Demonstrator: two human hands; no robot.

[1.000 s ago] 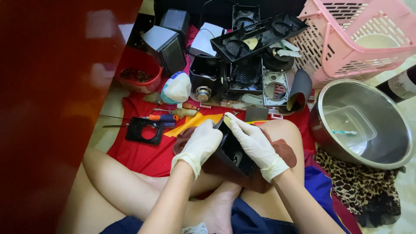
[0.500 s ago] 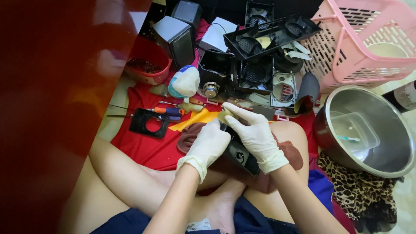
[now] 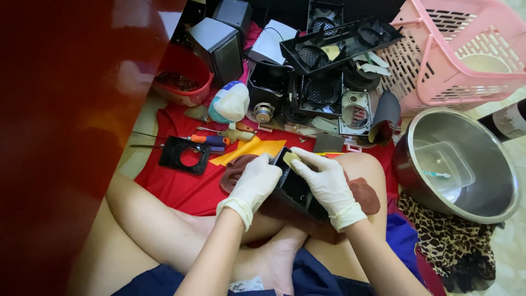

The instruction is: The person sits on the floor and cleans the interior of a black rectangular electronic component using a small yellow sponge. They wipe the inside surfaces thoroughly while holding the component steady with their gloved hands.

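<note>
**Wiping a black box in the lap**

Looking down, I see both gloved hands at the centre of the frame, working on a black rectangular plastic box (image 3: 296, 189) that rests on the lap over a brown cloth (image 3: 361, 194). My left hand (image 3: 255, 181) is curled around the box's left edge, fingers closed on it. My right hand (image 3: 326, 183) lies across the top, fingers nearly flat, pressing a small yellowish pad (image 3: 290, 158) against the box's upper corner.

I judge the cleaning to be midway: this one box is in hand, while a heap of black speaker parts (image 3: 329, 60) waits at upper centre on the red cloth (image 3: 175, 186). An orange-handled screwdriver (image 3: 211, 140) lies left of the hands. A steel bowl (image 3: 460, 164) holding a clear tub sits at right, below a pink plastic basket (image 3: 455, 49).
</note>
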